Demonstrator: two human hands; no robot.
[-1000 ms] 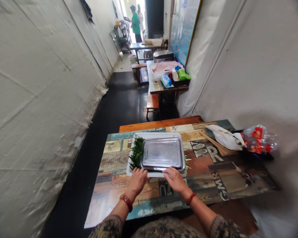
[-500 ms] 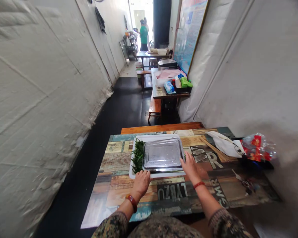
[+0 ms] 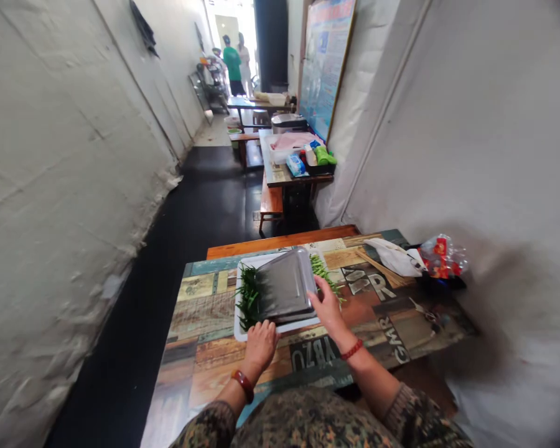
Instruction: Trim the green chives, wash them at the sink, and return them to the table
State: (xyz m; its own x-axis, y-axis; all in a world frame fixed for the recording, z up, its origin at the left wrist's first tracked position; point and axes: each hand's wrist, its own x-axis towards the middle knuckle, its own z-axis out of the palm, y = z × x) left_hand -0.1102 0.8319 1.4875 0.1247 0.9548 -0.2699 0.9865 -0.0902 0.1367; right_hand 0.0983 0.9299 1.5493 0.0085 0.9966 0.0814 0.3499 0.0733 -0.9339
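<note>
A shallow white tray [image 3: 241, 264] lies on the table with green leafy vegetables [image 3: 248, 297] in it. Their dark leaves show at the left and their pale stems stick out at the right. Over their middle rests a rectangular metal tray [image 3: 284, 283], tilted with its right side raised. My right hand [image 3: 329, 311] grips that raised right edge, thumb and fingers closed on it. At the front rim of the white tray, my left hand [image 3: 262, 344] has its fingers curled over the edge, near the metal tray's front left corner. Its fingertips are partly hidden.
On the table's right lie chopsticks [image 3: 378, 267], a white cloth-like bag [image 3: 396, 256], a red and clear plastic package [image 3: 443, 256] and keys [image 3: 432, 318]. Beyond stand a bench [image 3: 280, 241] and a second table [image 3: 280, 177] with containers. Two people stand at the far doorway.
My right hand has lifted the metal tray's right side, so it tilts and the stems beneath show. My left hand stays at the front rim. The view has swung right.
</note>
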